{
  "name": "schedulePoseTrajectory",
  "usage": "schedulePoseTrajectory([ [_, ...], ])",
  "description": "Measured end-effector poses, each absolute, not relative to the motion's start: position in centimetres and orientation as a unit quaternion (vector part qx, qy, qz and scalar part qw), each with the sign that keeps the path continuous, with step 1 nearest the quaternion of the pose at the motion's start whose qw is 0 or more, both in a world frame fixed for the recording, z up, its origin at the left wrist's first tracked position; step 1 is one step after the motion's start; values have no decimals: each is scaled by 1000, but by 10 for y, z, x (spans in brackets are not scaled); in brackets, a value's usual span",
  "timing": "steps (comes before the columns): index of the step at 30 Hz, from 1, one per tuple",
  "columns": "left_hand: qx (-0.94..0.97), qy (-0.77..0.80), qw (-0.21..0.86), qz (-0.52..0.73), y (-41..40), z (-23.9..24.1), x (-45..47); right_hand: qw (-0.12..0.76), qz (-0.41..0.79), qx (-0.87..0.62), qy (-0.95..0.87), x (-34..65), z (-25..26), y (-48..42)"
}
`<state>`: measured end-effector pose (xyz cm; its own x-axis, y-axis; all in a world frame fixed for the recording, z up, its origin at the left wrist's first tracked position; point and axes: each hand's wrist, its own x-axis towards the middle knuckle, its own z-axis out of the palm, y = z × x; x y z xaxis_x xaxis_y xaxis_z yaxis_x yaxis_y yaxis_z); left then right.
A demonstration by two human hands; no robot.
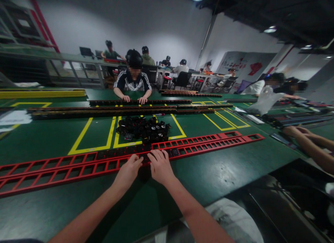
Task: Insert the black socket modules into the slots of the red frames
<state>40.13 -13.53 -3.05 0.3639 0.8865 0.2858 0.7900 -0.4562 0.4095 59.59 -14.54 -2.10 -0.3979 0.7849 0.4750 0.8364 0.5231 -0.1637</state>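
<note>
Two long red slotted racks [65,166] lie side by side across the green table [224,173] in front of me. My left hand [129,171] and my right hand [159,166] rest next to each other on the near rack, fingers curled down onto its slots. What the fingertips press is hidden under them. Some slots near my hands hold small black parts [175,152]. Just behind the racks lies a pile of loose small black parts [143,128].
Across the table a person in a dark striped jacket [133,81] has both hands on a long dark rack [104,112]. Another person's forearms [308,142] reach in from the right. More people sit at tables behind. Yellow lines mark the table.
</note>
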Motion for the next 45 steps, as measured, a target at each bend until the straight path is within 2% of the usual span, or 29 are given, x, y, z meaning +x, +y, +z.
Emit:
schedulePoseTrajectory([
  [9,832,511,114,184,-128,-17,433,301,-54,-451,-838,599,-31,-140],
  [14,832,511,118,179,-125,-18,438,287,-54,-471,-833,601,-32,-140],
  [19,844,475,103,225,-124,-26,434,272,-71,-486,-827,602,-34,-140],
  [24,848,443,39,289,-123,-22,429,257,-90,-501,-822,602,-39,-138],
  [30,796,531,-42,287,-94,-3,394,254,-111,-454,-847,604,-39,-136],
  [35,766,607,-9,212,-61,-5,359,263,-94,-440,-854,605,-39,-134],
  [45,794,582,60,165,-13,-4,362,273,-93,-442,-850,605,-42,-132],
])
